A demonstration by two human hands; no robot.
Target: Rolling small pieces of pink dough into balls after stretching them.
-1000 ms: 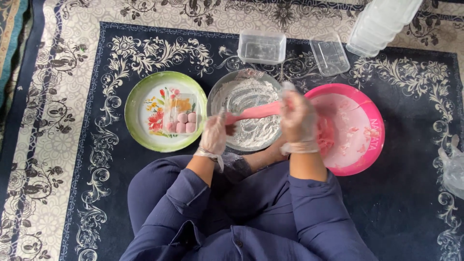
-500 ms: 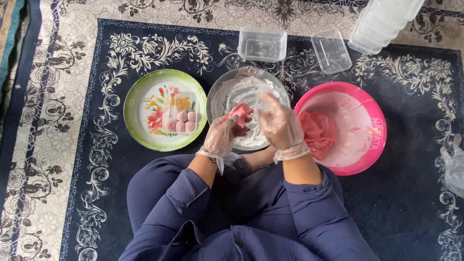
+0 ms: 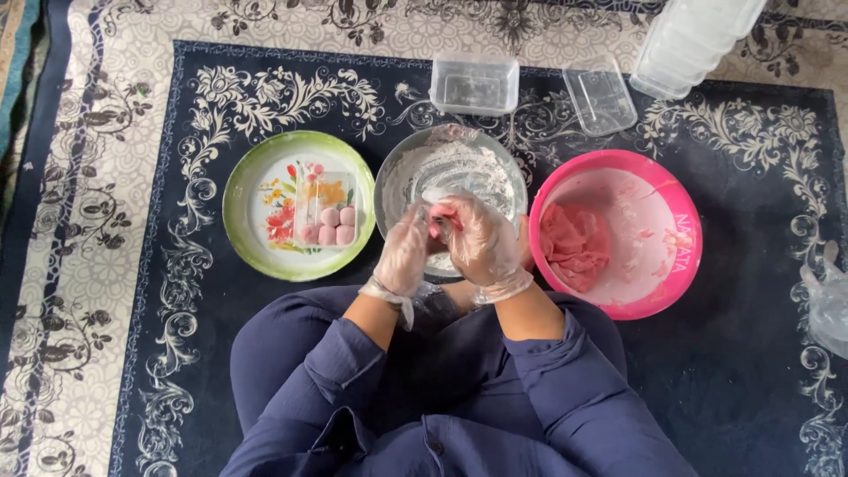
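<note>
My left hand [image 3: 404, 254] and my right hand [image 3: 480, 240], both in clear plastic gloves, are cupped together around a small piece of pink dough [image 3: 439, 215] over the near rim of a metal bowl [image 3: 399, 179] dusted with white flour. To the right a pink bowl [image 3: 680, 261] holds a lump of pink dough [image 3: 574, 246]. To the left a green-rimmed flowered plate [image 3: 247, 199] carries a clear tray with several pink dough balls [image 3: 328, 226].
I sit on a dark blue patterned rug [image 3: 150, 291]. Beyond the bowls lie an open clear plastic box [image 3: 474, 85], its lid [image 3: 600, 95] and a stack of clear containers [image 3: 693, 40]. A crumpled plastic bag [image 3: 829, 300] lies at the right edge.
A second ago the pink dough was stretched long between my hands. My right hand has come left from the pink bowl and both hands have closed around the dough.
</note>
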